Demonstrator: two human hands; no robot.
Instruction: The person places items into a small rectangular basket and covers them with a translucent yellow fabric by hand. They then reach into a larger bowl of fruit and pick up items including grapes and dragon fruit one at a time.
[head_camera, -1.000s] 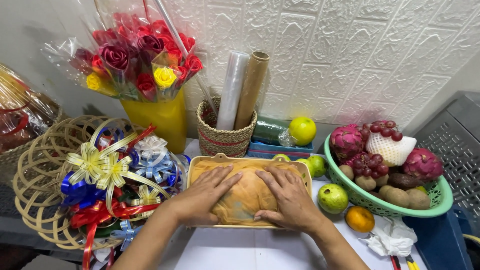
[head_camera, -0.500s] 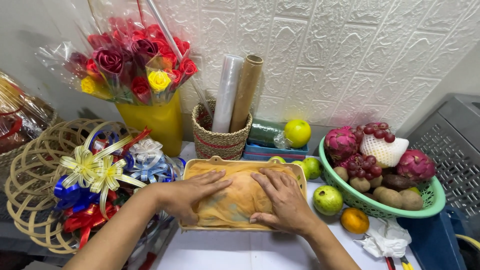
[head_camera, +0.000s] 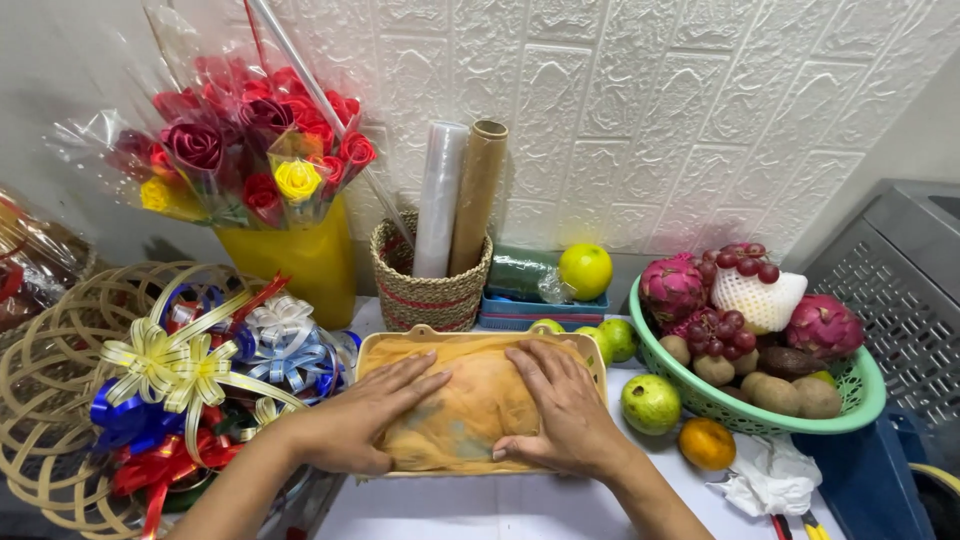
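Observation:
A shallow tan tray (head_camera: 596, 362) sits on the white table in front of me, lined with orange-yellow tissue paper (head_camera: 478, 400). My left hand (head_camera: 365, 418) lies flat on the left side of the paper, fingers spread and pointing right. On the right side my right hand (head_camera: 562, 410) presses down, fingers pointing away from me. Both palms rest on the paper, which bulges between them. Neither hand grips anything.
A green basket (head_camera: 850, 408) of dragon fruit, grapes and kiwis stands at right, with loose green and orange fruit (head_camera: 650, 403) beside it. A woven basket (head_camera: 425, 292) holds two rolls behind the tray. Ribbon bows (head_camera: 190, 375) and a rose bouquet (head_camera: 250, 165) are at left.
Both hands have shifted slightly over the paper, the left sliding toward me and left. The camera view moved a little; the tray stays in place.

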